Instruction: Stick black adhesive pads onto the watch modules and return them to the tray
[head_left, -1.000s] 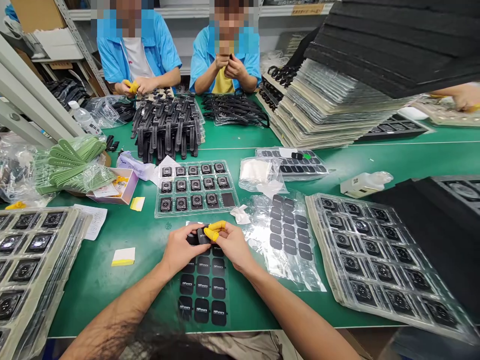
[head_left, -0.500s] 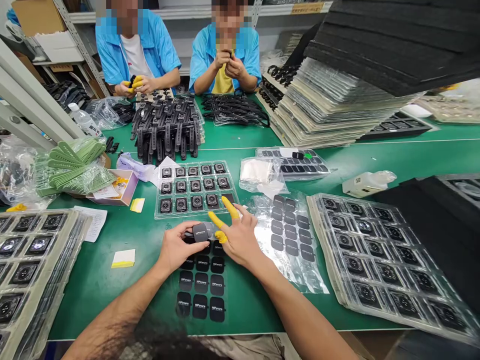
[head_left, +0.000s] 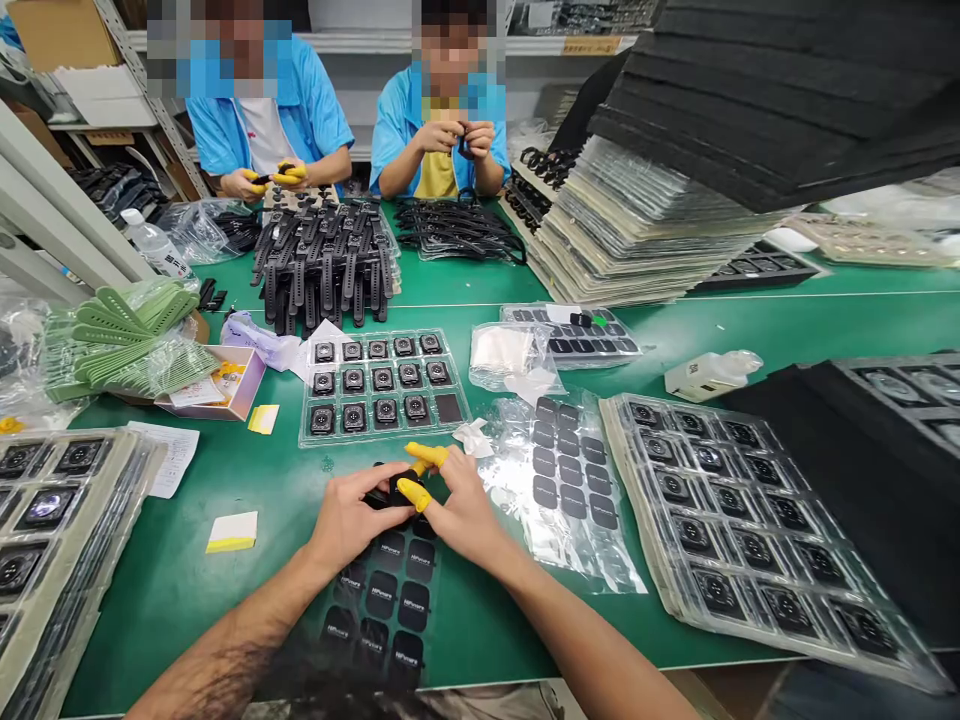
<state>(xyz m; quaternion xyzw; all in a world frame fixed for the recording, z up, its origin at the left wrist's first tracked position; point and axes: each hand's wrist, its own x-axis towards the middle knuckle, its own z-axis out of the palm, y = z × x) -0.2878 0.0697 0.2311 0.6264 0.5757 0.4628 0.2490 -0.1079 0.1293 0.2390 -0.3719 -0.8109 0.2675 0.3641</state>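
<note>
A black square watch body (head_left: 402, 490) is held in my left hand (head_left: 346, 518), between thumb and fingers. My right hand (head_left: 466, 505), with yellow finger cots on its thumb and fingers, closes on the same watch body from the right. The fingers partly hide its face. Just below lies a clear sheet of black square films (head_left: 383, 594) printed with white lettering. Beyond my hands stands a clear tray (head_left: 360, 437) of watch bodies, with one dark slot at its front right corner. A crumpled white scrap (head_left: 474, 438) lies beyond my right hand.
At right are a second film sheet (head_left: 517, 520), a tray stack (head_left: 660, 560) and a white bottle (head_left: 712, 374). Another tray stack (head_left: 112, 500) stands at left. Black watch straps (head_left: 330, 260) are piled ahead. Two people in blue jackets sit opposite, handling small dark parts.
My right hand, spread apart beside the watch body before, has come down and closed on it. The lettered face, visible earlier, is now mostly covered. The view has shifted slightly.
</note>
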